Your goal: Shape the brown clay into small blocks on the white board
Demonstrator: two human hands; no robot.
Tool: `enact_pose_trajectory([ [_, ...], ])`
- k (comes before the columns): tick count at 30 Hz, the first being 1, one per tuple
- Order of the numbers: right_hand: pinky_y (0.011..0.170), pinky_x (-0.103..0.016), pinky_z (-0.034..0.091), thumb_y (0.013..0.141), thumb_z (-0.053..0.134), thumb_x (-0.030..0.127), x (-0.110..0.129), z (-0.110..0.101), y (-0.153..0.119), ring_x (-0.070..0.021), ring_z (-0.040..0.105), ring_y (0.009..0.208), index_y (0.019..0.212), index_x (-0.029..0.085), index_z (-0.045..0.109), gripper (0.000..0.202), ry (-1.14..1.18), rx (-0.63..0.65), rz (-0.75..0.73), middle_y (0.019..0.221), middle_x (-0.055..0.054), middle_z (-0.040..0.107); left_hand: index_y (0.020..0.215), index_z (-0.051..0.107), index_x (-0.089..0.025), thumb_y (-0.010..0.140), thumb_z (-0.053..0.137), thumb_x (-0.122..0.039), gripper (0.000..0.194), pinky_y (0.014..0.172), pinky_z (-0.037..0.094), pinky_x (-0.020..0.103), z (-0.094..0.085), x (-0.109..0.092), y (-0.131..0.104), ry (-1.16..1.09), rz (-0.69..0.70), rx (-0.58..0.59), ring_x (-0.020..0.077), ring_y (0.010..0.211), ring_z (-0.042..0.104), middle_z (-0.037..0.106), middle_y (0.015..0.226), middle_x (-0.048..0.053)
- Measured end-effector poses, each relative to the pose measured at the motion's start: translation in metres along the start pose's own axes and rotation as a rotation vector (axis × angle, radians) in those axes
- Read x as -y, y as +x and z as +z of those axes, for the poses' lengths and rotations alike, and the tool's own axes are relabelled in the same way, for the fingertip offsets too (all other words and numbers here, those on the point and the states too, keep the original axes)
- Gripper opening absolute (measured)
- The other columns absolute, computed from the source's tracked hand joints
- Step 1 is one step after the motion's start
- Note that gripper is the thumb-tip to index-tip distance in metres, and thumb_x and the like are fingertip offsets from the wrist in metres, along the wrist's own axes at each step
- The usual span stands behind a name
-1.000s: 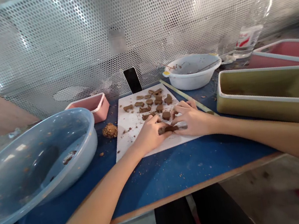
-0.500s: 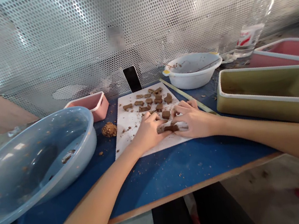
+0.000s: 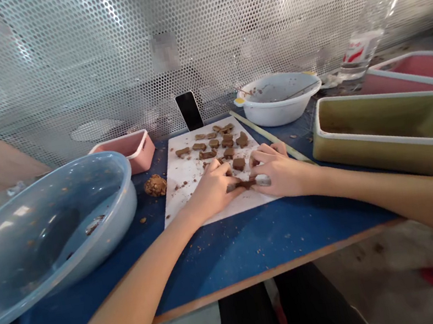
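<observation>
My left hand (image 3: 214, 190) and my right hand (image 3: 279, 172) face each other low on a white board (image 3: 178, 182). Between them lies a brown clay piece (image 3: 245, 183); the fingers of each hand are curled round one of its ends, so the ends are partly hidden. Just behind it sits a squarish clay block (image 3: 238, 163), touching neither hand. Several small shaped clay pieces (image 3: 214, 144) are spread over the upper part of the board, with crumbs among them.
A big blue basin (image 3: 123, 201) stands left, beside a clay lump (image 3: 155, 185) and a pink box (image 3: 142, 153). Behind are a phone (image 3: 190, 112) and a white bowl (image 3: 280, 109). A pale stick (image 3: 270, 135), an olive tub (image 3: 381, 147) and a bottle (image 3: 363, 41) stand right.
The view has shifted slightly. Both hands keep nearly the same place at the clay piece, and less of it shows between the fingers.
</observation>
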State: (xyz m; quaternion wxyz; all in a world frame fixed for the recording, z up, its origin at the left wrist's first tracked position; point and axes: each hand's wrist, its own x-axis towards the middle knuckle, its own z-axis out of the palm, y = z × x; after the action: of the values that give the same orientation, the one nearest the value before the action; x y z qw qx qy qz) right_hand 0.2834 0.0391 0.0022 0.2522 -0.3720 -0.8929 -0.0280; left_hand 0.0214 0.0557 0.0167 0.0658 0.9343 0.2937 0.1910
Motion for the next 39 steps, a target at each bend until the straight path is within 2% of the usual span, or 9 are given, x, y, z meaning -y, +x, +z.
enact_pose_trajectory([
  [5,0.096,-0.049,0.03,0.101,0.076,0.048,-0.003,-0.008,0.0,-0.0338,0.054,0.116,0.106,0.022,0.079,0.027,-0.062,0.008,-0.043,0.117,-0.013,0.07,0.109,0.09,-0.023,0.098,0.087,-0.041,0.021,0.103,0.054,0.051,0.0,0.003,-0.001,0.052,-0.033,-0.047,0.0317,0.108,0.053,0.064,0.105,0.009],
  [13,0.1,-0.051,0.028,0.101,0.072,0.039,-0.003,-0.007,0.001,-0.0323,0.055,0.114,0.089,0.02,0.077,0.023,-0.072,0.03,-0.082,0.115,-0.014,0.072,0.098,0.089,-0.026,0.101,0.084,-0.033,0.009,0.101,0.054,0.05,0.0,0.002,0.0,0.011,-0.029,-0.003,0.0304,0.105,0.054,0.065,0.101,0.008],
  [18,0.098,-0.051,0.029,0.1,0.073,0.039,-0.004,-0.005,0.001,-0.0342,0.056,0.116,0.09,0.021,0.078,0.021,-0.082,0.05,-0.054,0.115,-0.014,0.071,0.094,0.088,-0.026,0.102,0.081,-0.031,0.012,0.101,0.056,0.052,-0.003,0.001,0.001,0.016,-0.003,0.012,0.0312,0.106,0.055,0.064,0.1,0.008],
  [21,0.1,-0.051,0.03,0.099,0.076,0.041,-0.002,-0.008,0.001,-0.0347,0.057,0.118,0.099,0.022,0.08,0.02,-0.066,0.033,-0.035,0.118,-0.013,0.071,0.1,0.089,-0.026,0.1,0.085,-0.036,0.011,0.102,0.056,0.053,-0.005,0.003,0.001,0.015,-0.03,-0.005,0.0319,0.107,0.055,0.063,0.1,0.008],
  [24,0.101,-0.051,0.031,0.1,0.076,0.044,0.002,-0.008,0.001,-0.0345,0.058,0.118,0.107,0.022,0.08,0.023,-0.024,0.012,-0.004,0.119,-0.013,0.07,0.109,0.089,-0.024,0.096,0.089,-0.039,0.02,0.102,0.056,0.053,-0.004,0.005,0.002,0.007,-0.055,-0.019,0.0323,0.108,0.055,0.063,0.102,0.009],
  [27,0.102,-0.053,0.032,0.104,0.073,0.043,0.003,-0.002,0.001,-0.0338,0.059,0.119,0.104,0.022,0.08,0.023,0.029,0.018,0.009,0.12,-0.013,0.071,0.11,0.09,-0.025,0.098,0.088,-0.033,0.014,0.102,0.055,0.052,-0.001,0.006,0.003,-0.025,-0.042,0.002,0.0314,0.107,0.055,0.064,0.102,0.009],
  [32,0.104,-0.053,0.032,0.105,0.072,0.036,0.003,0.007,0.0,-0.0316,0.06,0.12,0.1,0.023,0.082,0.017,0.089,0.029,0.013,0.122,-0.01,0.073,0.096,0.088,-0.023,0.099,0.086,-0.026,0.005,0.097,0.057,0.049,0.003,0.005,0.004,-0.037,-0.029,0.008,0.0299,0.104,0.057,0.065,0.098,0.008],
  [39,0.105,-0.054,0.03,0.105,0.073,0.039,0.009,-0.002,0.001,-0.0329,0.061,0.121,0.105,0.025,0.085,0.018,0.077,-0.003,0.016,0.12,-0.011,0.074,0.103,0.089,-0.025,0.098,0.087,-0.034,0.01,0.1,0.058,0.052,-0.002,0.006,0.002,-0.014,-0.038,0.003,0.0318,0.108,0.059,0.066,0.101,0.008],
])
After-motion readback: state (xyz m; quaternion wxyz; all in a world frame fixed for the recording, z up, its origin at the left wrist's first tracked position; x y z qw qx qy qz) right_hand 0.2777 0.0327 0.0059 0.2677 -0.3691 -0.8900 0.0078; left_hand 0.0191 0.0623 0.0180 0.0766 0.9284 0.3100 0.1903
